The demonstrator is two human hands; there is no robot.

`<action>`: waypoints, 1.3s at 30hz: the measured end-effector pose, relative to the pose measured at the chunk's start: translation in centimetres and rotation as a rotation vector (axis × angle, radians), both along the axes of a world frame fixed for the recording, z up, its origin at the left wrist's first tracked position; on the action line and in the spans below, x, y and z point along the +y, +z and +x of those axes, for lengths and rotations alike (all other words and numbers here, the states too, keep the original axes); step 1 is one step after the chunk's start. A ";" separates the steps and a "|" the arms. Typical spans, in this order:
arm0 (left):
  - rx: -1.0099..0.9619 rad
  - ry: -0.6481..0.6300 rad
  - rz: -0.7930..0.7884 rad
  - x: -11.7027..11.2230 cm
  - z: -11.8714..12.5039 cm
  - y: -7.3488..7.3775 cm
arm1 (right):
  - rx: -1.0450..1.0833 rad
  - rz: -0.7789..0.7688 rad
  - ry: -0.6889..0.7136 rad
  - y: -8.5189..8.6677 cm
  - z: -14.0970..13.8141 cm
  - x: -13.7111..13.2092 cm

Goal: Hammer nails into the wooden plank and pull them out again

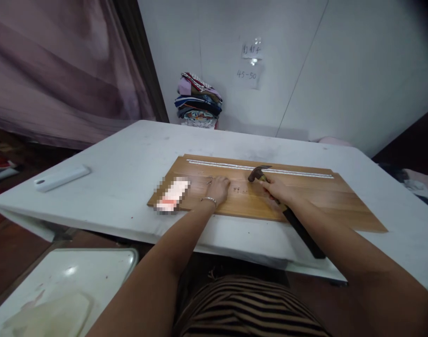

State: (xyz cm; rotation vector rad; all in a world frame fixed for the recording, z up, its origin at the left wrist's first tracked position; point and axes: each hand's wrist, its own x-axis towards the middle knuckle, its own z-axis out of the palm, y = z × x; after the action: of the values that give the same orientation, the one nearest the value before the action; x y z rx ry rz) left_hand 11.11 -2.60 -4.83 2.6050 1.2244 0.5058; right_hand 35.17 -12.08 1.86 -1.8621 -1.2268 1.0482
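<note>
A claw hammer [301,232] is in my right hand [275,189], gripped along its shaft. Its dark metal head hovers over or rests on the wooden board [322,201]; I cannot tell which. My left hand [218,188] is low over the board, fingers curled downward and close together. What they hold, if anything, is hidden. Beside its fingers on the left lie several loose nails [209,180]. Between my two hands, a small group of nails [236,189] shows on the board. Two pale measuring strips [231,165] run along the board's far side.
A white-covered table [122,154] bears the board. A blurred-out rectangular item [172,195] lies on the board's left end. Farther left is a white handle-like object [62,179]. Folded cloths [199,100] are stacked beyond the table. A white stool [77,269] stands in front.
</note>
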 end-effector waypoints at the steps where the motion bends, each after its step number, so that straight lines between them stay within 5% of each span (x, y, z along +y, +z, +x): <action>1: 0.008 0.001 0.002 0.0 0.0 -0.1 | 0.075 0.009 -0.042 0.4 -0.7 -0.5; 4: -0.005 0.005 -0.002 0.0 0.0 -0.1 | 0.315 0.046 -0.010 1.9 -2.7 -2.0; 8: -0.040 -0.002 -0.010 0.0 0.1 0.0 | 0.365 0.132 0.047 3.0 -4.3 -3.2; 21: -0.021 0.024 0.001 -0.1 0.4 0.0 | 0.311 0.069 -0.047 1.1 -6.1 -3.0; 39: 0.040 0.026 0.008 -0.2 0.4 0.3 | 0.250 0.054 -0.045 1.8 -7.2 -3.4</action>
State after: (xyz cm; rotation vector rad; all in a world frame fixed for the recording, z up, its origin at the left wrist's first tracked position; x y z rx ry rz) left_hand 11.49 -2.75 -4.55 2.6217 1.2731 0.4662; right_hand 27.95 -15.48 3.69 -1.6532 -1.0522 1.1710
